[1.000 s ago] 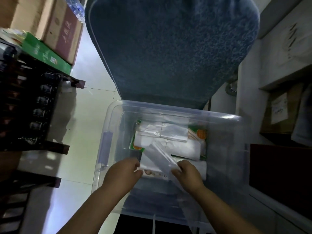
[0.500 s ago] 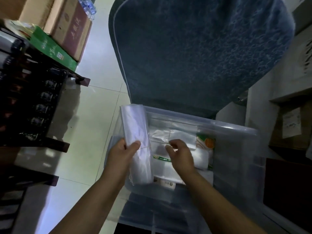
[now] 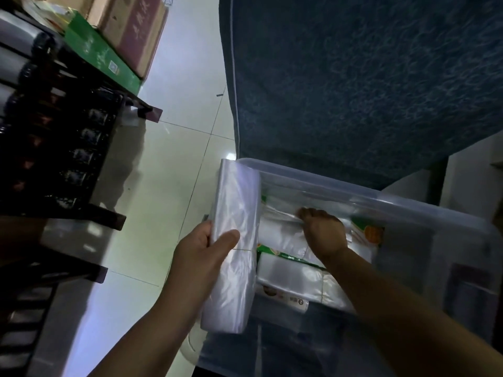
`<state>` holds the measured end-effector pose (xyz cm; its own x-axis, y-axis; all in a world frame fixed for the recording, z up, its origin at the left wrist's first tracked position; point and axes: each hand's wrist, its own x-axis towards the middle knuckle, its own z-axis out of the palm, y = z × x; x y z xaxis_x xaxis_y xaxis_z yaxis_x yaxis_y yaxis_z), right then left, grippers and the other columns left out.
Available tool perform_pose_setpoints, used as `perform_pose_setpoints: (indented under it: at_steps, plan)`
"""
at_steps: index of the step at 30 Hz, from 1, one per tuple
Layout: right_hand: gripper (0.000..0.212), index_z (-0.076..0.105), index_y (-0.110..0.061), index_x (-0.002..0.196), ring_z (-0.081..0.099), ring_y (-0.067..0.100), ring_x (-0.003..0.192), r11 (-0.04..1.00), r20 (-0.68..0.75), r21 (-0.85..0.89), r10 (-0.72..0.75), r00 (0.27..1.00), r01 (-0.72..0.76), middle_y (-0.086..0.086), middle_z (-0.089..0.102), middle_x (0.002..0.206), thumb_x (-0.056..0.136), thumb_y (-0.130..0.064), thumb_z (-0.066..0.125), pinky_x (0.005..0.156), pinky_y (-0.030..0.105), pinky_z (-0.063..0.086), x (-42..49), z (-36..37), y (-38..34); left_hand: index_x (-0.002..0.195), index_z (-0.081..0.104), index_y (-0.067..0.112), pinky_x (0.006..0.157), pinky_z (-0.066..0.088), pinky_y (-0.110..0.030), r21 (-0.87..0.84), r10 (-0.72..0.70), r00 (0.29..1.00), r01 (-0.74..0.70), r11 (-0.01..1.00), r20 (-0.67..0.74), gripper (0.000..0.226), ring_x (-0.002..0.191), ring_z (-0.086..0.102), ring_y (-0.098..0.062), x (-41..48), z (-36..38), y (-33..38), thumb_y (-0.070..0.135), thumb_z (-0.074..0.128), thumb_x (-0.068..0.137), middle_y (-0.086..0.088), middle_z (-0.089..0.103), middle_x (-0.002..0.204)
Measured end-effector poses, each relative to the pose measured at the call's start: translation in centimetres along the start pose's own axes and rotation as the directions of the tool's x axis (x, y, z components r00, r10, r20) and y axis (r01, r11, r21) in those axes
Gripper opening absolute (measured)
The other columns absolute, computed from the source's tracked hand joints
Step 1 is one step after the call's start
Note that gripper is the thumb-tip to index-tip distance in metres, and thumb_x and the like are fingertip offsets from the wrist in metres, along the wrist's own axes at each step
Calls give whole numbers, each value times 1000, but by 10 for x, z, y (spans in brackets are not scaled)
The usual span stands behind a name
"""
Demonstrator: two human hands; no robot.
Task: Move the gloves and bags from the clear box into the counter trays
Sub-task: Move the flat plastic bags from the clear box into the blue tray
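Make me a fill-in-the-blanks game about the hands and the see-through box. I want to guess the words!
1. The left hand grips a bundle of clear plastic ____.
2. The right hand pinches a clear packet inside the see-through ____.
3. Behind the box stands something covered in ____ fabric.
4. The printed pack beside the right hand is orange and ____.

Missing words: bags; box; blue; green.

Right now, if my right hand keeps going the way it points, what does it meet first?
Your right hand pinches a clear bag; past that, probably the far wall of the box, though depth is unclear.
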<state>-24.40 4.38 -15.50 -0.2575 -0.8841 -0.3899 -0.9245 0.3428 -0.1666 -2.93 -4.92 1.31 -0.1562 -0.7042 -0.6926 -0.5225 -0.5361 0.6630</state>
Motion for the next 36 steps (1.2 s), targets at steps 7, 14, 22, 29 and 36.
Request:
perform_pose_setpoints:
  at_steps: [7, 14, 22, 29, 36]
  plan:
    - [23, 72, -8, 82, 57, 25, 37, 1000, -256, 24, 3, 967, 4, 10, 65, 53, 64, 4, 76, 36, 26, 44, -34, -71, -17, 78, 65, 30, 71, 51, -39, -59, -6, 999, 9, 998, 53, 7, 79, 67, -28, -5, -18, 14, 36, 63, 81, 0, 71, 79]
    - [24, 75, -8, 94, 70, 26, 93, 940, -624, 38, -244, 742, 340, 11, 74, 99, 88, -15, 53, 88, 45, 52, -117, -179, -22, 90, 65, 22, 77, 51, -40, -39, 32, 980, -25, 999, 198, 11, 86, 68, -29, -26, -33, 54, 28, 55, 88, -7, 72, 92]
    - [24, 68, -20, 113, 58, 25, 117, 812, -658, -288, -553, 511, 507, 6, 67, 118, 91, -17, 59, 96, 48, 48, -186, -289, -56, 106, 67, 30, 102, 42, -50, 21, 51, 854, -73, 997, 518, 27, 103, 65, -29, -95, -6, 127, 40, 46, 92, -4, 73, 106]
    - [27, 65, -23, 118, 53, 25, 123, 899, -681, -343, -438, 587, 273, 4, 61, 127, 95, -22, 50, 97, 45, 48, -262, -312, -28, 117, 57, 16, 86, 56, -41, -103, 193, 509, -200, 974, 839, 53, 102, 67, -27, -161, 28, 165, 16, 79, 68, -7, 72, 109]
    - [44, 53, -24, 130, 48, 22, 128, 954, -683, -295, -176, 709, -47, 3, 51, 138, 87, -26, 64, 103, 40, 44, -350, -307, -4, 105, 56, 42, 77, 57, -32, 9, 281, 357, -634, 774, 891, 57, 90, 68, -5, -214, 94, 172, 32, 78, 53, 13, 71, 100]
